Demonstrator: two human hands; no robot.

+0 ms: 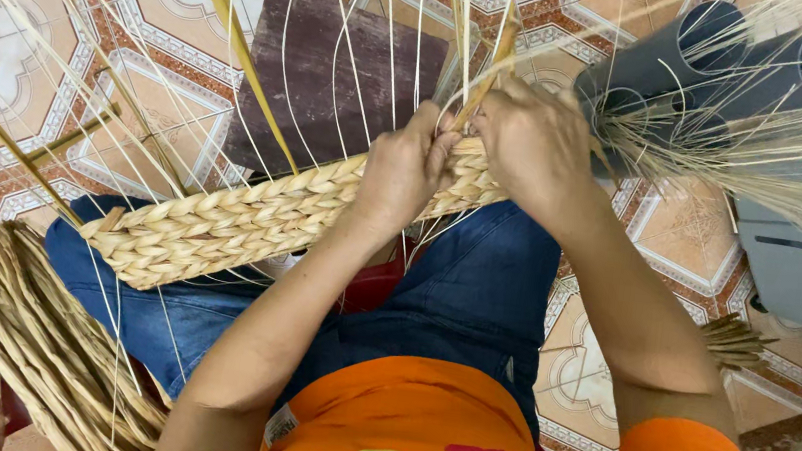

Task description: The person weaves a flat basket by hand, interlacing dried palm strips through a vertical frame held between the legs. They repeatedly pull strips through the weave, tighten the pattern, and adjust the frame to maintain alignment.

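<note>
A flat woven panel of pale straw braid (231,218) lies across my lap, running from lower left up to the middle. My left hand (405,171) presses on its upper edge with the fingers curled onto the braid. My right hand (531,140) is closed on a brownish straw strand (492,65) at the same edge. Several thin pale upright spokes (338,67) rise out of the panel and fan toward the camera.
A dark wooden board (340,57) lies on the patterned tile floor (29,42) beyond the panel. A bundle of dried straw (26,334) lies at lower left. Grey tubes (722,61) holding thin fibres (731,152) stand at upper right beside a grey device (798,271).
</note>
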